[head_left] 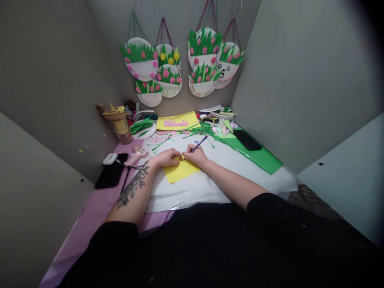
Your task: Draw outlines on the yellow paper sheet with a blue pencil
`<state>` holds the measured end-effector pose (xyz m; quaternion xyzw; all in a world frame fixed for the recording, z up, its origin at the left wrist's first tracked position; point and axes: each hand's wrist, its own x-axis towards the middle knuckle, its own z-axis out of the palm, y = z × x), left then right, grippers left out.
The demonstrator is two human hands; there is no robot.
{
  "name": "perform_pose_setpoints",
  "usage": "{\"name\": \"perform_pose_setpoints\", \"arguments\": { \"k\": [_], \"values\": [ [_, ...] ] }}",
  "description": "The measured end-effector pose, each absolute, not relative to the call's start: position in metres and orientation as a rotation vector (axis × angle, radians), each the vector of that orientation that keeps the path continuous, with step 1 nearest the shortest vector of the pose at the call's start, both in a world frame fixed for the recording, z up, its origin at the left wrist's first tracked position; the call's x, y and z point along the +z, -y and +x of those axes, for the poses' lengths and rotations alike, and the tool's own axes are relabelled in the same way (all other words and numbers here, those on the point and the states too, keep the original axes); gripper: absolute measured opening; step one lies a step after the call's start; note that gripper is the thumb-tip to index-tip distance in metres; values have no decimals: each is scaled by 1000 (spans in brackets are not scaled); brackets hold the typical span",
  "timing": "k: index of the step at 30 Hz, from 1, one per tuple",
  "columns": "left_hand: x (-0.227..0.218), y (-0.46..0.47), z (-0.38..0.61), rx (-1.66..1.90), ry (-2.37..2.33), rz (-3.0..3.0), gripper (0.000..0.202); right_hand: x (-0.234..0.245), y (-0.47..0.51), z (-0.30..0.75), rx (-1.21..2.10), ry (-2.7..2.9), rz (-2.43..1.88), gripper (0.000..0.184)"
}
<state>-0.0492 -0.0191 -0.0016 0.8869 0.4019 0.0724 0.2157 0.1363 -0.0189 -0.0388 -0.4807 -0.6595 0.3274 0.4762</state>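
A yellow paper sheet (180, 171) lies on a white sheet (192, 188) in front of me. My right hand (196, 155) is closed around a blue pencil (199, 144), its tip down at the yellow paper's top edge. My left hand (166, 157) rests curled on the yellow paper's upper left corner, fingers pressed against it, right beside the pencil tip. A tattoo runs along my left forearm.
Green paper strips (207, 130) and a second yellow sheet (177, 121) lie further back. A plate of green strips (142, 128), a jar (121, 128), a glue gun (136, 155), a black phone (111, 176) at left, another dark phone (247, 140) on green paper at right. Decorated paper plates (180, 64) hang on the wall.
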Motion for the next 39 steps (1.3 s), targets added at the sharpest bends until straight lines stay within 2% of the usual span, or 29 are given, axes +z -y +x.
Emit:
{"name": "perform_pose_setpoints", "arguments": {
  "k": [39],
  "values": [
    [-1, 20, -48, 183, -1106, 2463, 39, -42, 15, 138, 758, 1591, -1185, 17]
  ]
}}
